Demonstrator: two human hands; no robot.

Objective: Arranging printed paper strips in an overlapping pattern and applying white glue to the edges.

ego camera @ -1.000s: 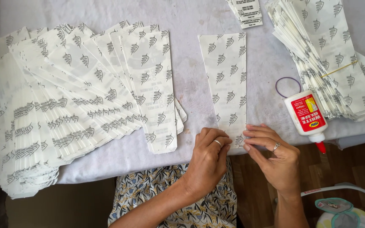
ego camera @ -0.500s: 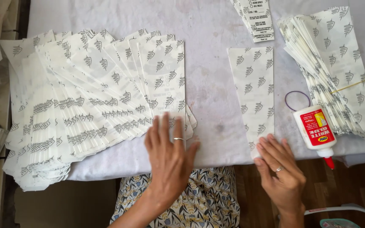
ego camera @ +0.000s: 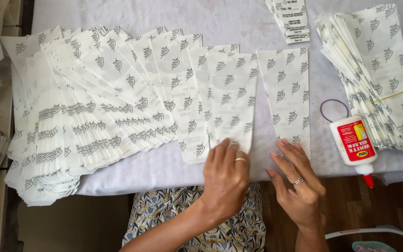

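white paper bags [ego camera: 131,107] with grey leaf print, white glue bottle [ego camera: 352,141] with red label and red tip, purple rubber band [ego camera: 334,110], pale lilac bench [ego camera: 229,28]

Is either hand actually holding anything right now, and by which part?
Nothing is gripped. The left hand lies flat on a paper bag's bottom edge; the right hand touches the single bag's bottom edge.

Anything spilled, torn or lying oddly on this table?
Nothing spilled or torn. One oddity: the glue bottle lies on its side at the table's near edge, its red cap overhanging the floor. The left hand and right hand rest on flat printed bags.
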